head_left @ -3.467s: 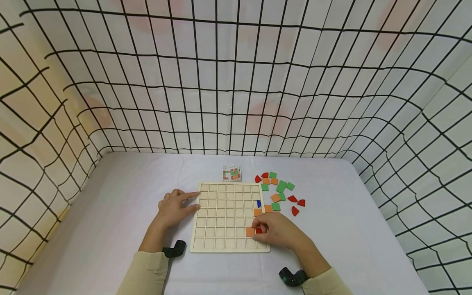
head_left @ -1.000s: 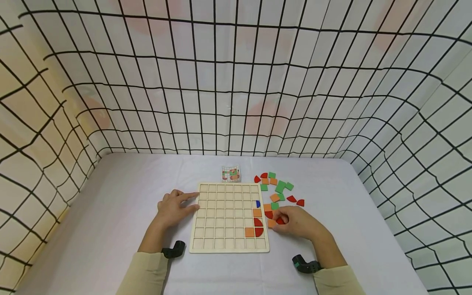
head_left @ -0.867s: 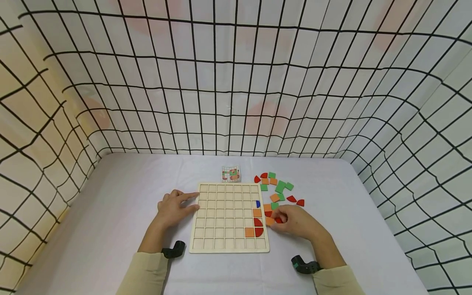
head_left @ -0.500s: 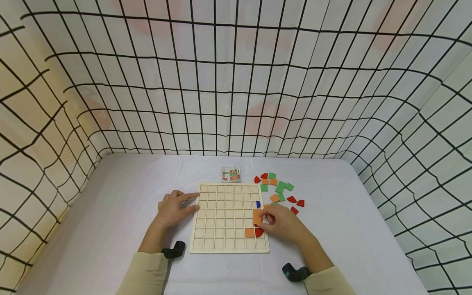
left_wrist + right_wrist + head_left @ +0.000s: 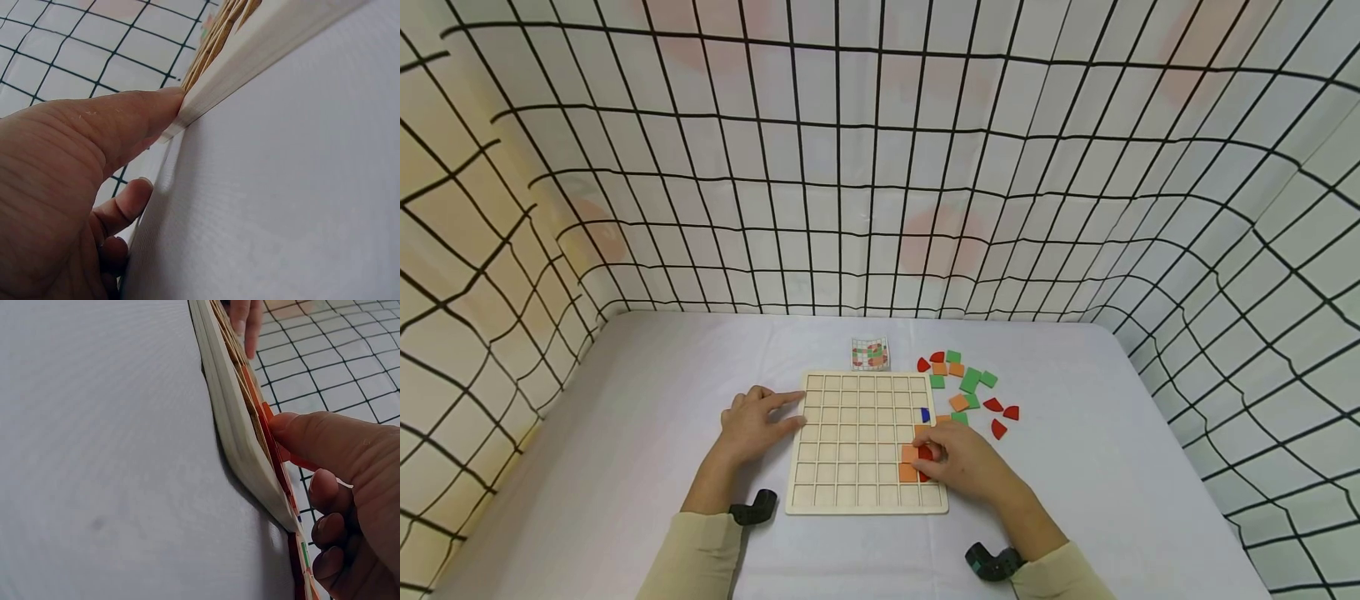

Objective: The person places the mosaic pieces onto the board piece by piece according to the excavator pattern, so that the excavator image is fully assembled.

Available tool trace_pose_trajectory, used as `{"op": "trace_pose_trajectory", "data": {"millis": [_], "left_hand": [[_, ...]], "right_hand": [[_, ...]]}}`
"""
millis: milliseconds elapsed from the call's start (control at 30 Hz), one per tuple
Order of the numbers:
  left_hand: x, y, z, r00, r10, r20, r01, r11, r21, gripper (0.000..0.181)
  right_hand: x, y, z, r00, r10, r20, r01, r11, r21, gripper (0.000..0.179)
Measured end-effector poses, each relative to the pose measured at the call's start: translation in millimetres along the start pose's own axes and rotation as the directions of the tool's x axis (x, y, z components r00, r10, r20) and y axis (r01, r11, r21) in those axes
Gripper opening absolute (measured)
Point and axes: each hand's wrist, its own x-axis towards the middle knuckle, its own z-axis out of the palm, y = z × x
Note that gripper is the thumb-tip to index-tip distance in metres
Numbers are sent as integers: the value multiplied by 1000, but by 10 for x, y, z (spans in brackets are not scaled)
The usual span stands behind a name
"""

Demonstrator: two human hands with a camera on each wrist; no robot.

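The right grip (image 5: 962, 458) pinches an orange tile (image 5: 909, 453), probably light and stiff, best held by its edges. The left grip (image 5: 754, 423), fingers apart, touches the board (image 5: 847, 452).

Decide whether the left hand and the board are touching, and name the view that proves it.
Touching. The left wrist view shows it: the left hand has its thumb tip against the board, at its edge, with no gap between.
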Motion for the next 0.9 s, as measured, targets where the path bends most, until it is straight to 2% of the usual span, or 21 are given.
{"op": "trace_pose_trajectory", "data": {"millis": [133,367,667,900], "left_hand": [[1,-8,0,1000,5,0,-5,1000,-2,47],[2,-3,-1,1000,3,2,-3,1000,3,48],[24,1,7,1000,-4,0,4,1000,18,48],[18,-6,8,1000,-6,7,6,1000,9,48]], "right_hand": [[0,-8,-4,1000,17,10,-17,1000,-10,19],[-2,3,11,1000,2,-27,-3,999,-32,18],[-2,16,32,999,-25,-37,24,999,-30,18],[0,-4,56,999,-7,-45,4,998,-65,17]]}}
